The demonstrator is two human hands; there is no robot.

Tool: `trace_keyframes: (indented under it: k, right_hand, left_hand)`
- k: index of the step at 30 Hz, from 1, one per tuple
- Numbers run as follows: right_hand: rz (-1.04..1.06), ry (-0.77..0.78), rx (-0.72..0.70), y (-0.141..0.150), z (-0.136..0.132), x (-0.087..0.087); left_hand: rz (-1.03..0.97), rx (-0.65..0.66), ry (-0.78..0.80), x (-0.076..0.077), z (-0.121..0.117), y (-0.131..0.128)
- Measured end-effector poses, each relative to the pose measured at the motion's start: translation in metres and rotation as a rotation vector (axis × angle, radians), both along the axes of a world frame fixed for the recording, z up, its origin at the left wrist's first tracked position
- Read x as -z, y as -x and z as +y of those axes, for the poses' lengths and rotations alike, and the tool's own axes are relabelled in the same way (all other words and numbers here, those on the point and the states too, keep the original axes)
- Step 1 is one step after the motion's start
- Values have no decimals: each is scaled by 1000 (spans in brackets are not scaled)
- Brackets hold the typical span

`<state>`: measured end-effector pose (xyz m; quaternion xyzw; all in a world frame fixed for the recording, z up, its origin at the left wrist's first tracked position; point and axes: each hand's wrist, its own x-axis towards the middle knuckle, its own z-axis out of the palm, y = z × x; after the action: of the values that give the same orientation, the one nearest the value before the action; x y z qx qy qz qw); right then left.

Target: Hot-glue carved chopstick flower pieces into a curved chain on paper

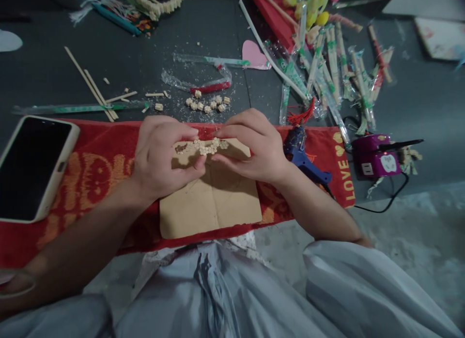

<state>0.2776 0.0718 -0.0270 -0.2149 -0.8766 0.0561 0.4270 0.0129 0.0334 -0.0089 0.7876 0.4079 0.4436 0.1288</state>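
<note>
Between both hands I see a small chain of pale flower-shaped pieces [208, 148], held just over a tan cardboard sheet [214, 197]. My left hand [163, 151] is closed, its thumb and fingertips pinching the left part of the chain. From the other side my right hand [254, 146] pinches the right part, thumb below and fingers above. Part of the chain is hidden behind the fingertips. Beyond the hands, several loose flower-shaped pieces [207, 108] lie on the dark table [138, 33].
A red towel [109, 149] lies under the cardboard. A phone [32, 163] rests at left. To the right are a blue glue gun [305, 159] and a purple corded box [374, 156]. Thin sticks [92, 86] and several plastic-wrapped bundles [330, 62] lie farther back.
</note>
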Motion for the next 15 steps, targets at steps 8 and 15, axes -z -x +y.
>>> trace_keyframes:
  k: [8,15]
  right_hand:
    - [-62,69,6,1,-2,2]
    - [-25,21,-5,-1,-4,-3]
  left_hand:
    - [9,70,75,-2,-3,5]
    - [-61,23,98,-6,-9,-3]
